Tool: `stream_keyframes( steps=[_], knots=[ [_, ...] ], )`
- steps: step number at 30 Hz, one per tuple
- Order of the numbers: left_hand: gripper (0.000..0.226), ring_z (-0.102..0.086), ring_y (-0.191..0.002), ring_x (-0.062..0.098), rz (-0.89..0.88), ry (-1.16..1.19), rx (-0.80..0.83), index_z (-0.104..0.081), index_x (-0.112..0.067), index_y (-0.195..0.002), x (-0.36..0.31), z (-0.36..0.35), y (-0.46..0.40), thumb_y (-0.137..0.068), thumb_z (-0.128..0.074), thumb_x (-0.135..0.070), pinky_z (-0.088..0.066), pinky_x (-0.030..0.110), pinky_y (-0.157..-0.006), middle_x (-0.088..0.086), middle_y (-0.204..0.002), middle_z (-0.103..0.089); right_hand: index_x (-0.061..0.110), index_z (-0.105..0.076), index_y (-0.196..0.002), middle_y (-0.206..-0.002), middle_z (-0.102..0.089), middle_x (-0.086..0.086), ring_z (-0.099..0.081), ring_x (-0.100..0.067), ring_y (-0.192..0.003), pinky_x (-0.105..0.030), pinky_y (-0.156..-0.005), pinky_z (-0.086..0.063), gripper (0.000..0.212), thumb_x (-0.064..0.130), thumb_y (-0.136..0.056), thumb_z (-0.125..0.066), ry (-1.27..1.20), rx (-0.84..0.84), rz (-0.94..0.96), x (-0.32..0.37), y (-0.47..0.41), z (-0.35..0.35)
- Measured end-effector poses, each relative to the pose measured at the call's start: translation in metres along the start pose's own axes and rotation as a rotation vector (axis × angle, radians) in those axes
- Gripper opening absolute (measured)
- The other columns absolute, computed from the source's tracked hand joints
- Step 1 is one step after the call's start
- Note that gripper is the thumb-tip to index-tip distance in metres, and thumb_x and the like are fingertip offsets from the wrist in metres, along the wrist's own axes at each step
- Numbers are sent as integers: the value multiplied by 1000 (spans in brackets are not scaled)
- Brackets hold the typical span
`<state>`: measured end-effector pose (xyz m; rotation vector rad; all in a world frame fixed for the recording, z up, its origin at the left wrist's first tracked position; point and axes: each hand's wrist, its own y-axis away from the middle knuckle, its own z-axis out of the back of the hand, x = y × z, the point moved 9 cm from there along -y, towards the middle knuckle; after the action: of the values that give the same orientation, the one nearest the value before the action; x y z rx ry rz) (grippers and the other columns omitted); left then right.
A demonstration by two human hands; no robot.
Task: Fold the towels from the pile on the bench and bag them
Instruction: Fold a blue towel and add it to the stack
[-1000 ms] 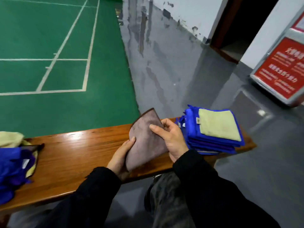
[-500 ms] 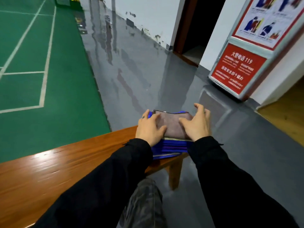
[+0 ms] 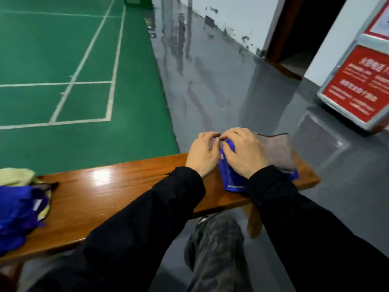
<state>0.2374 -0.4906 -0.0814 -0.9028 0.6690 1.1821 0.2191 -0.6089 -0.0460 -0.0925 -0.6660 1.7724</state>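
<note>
Towels already folded make a blue stack at the right end of the wooden worktop, topped by a grey-brown folded towel whose far edge overhangs the worktop's back edge. Both hands sit at the stack's left side. The left hand has its fingers curled at the stack's edge, and the right hand lies over the blue layers with fingers bent onto the folds. Motion blur hides the fingertips, so I cannot tell whether either hand pinches cloth or merely presses it.

These look like light, soft microfibre cloths: limp, prone to sliding on each other, not fragile. I judge the stack is best taken from opposite sides, palms squeezing the layers, with a thumb on top to keep the top towel from slipping.

Well apart at the worktop's left end lies the unfolded pile, blue and pale yellow. No bag is in view.
</note>
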Motion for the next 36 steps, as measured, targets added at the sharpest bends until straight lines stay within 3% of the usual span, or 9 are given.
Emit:
stream_keyframes(
  steps=[8,10,15,18,22,27,30,33,36],
  knots=[
    [27,-60,-114,24,256,-111,-256,-66,-9,-120,130,170,95,-98,-54,-19,-46,34,-101,11,-119,-66,23,-70,-98,-103,-66,5,-57,-19,-101,-34,-89,-45,11,22,-90,-62,-231,234,240,178,9,-109],
    [30,-56,-117,26,371,-266,-324,-64,-9,-123,173,229,131,-96,-56,-20,-40,31,-102,12,-122,-63,26,-69,-98,-105,-65,8,-55,-15,-104,-31,-90,-45,9,22,-92,-63,-277,290,321,222,21,-129],
    [36,-43,-126,33,657,-901,-354,-59,-20,-122,249,356,212,-89,-55,-35,-41,43,-95,8,-134,-53,29,-67,-99,-107,-63,14,-54,-10,-107,-29,-93,-45,9,27,-94,-61,-335,422,454,299,46,-168],
    [51,-37,-132,32,760,-1168,-193,-53,-20,-129,271,393,236,-85,-57,-48,-36,45,-98,8,-141,-47,30,-66,-100,-107,-62,15,-53,-8,-107,-27,-93,-44,8,28,-94,-60,-341,444,479,314,52,-177],
    [57,-39,-134,32,637,-1319,42,-47,-17,-130,293,393,253,-82,-63,-41,-42,43,-98,9,-141,-46,31,-66,-101,-108,-61,16,-50,-5,-107,-22,-91,-39,9,30,-96,-58,-297,481,475,313,55,-184],
    [84,-20,-149,28,506,-1383,210,-35,-22,-149,299,401,275,-79,-61,-60,-35,42,-110,6,-158,-31,31,-66,-103,-110,-61,16,-51,-6,-109,-23,-91,-40,12,32,-97,-56,-271,525,465,312,59,-191],
    [62,-21,-150,25,512,-1364,262,-38,-19,-149,301,407,280,-91,-58,-31,-41,38,-109,6,-159,-28,31,-67,-103,-111,-62,15,-52,-6,-110,-27,-94,-44,12,32,-97,-56,-301,547,466,322,64,-191],
    [34,-52,-128,29,425,-1266,44,-60,-13,-128,279,420,276,-94,-54,-12,-54,41,-90,11,-136,-56,31,-67,-104,-111,-62,16,-54,-8,-110,-31,-94,-47,14,33,-97,-56,-324,571,483,335,71,-186],
    [30,-66,-93,35,229,-1129,-367,-63,-8,-114,222,438,265,-89,-46,-9,-54,43,-78,16,-102,-68,31,-67,-109,-112,-64,17,-57,-3,-106,-31,-96,-50,16,30,-97,-58,-426,594,449,348,73,-170]
  ],
)
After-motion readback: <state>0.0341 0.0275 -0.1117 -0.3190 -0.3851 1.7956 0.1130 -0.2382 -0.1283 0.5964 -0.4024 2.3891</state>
